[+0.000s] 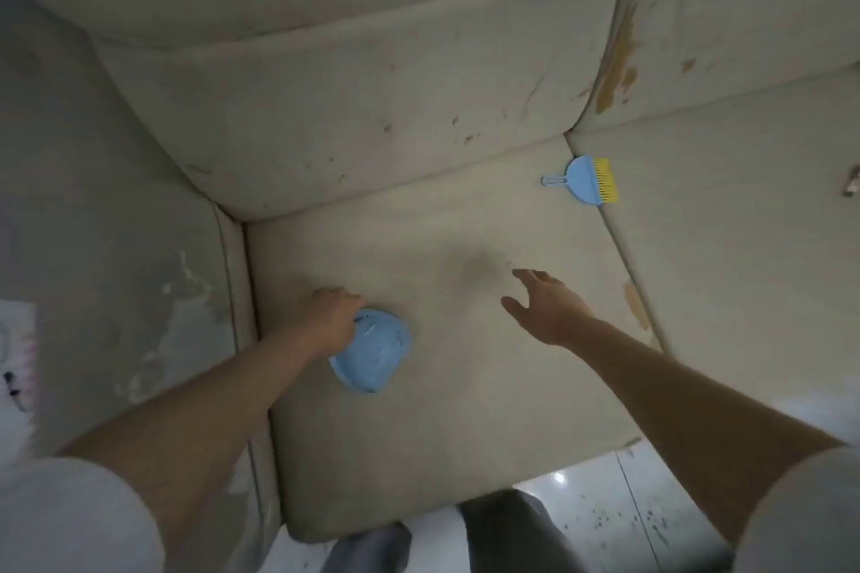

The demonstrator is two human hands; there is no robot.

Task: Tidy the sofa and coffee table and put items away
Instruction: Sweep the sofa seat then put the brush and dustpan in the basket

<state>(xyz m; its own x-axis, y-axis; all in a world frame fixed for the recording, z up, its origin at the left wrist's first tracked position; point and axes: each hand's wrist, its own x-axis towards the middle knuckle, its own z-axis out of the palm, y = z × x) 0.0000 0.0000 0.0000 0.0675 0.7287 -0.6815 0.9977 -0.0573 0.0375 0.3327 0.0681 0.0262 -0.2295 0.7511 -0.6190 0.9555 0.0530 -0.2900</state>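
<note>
1. Gripping a small blue plastic dustpan [372,351], the left hand [331,316] is closed round its handle end; pan is smooth, rounded, shallow, w/ dark specks inside, and sits low over the seat cushion [419,433] near the sofa's left armrest [116,223].
2. Right hand [547,305] is open, fingers spread, holding nothing, hovering over the cushion's mid area.
3. Hand brush [584,179]: blue fan-shaped plastic body w/ loop handle, yellow bristles; lies flat at the back right corner of the seat, along the seam w/ the next cushion, well apart from both hands.
4. Sofa [372,84] is beige/grey woven fabric, worn, w/ brown-orange stains & patches on the back cushions and seams.
5. Armrest surface looks flaky, peeling.
6. Floor [628,502] is glossy pale tile, speckled dark; person's trouser legs [507,530] stand at the sofa's front edge.
</note>
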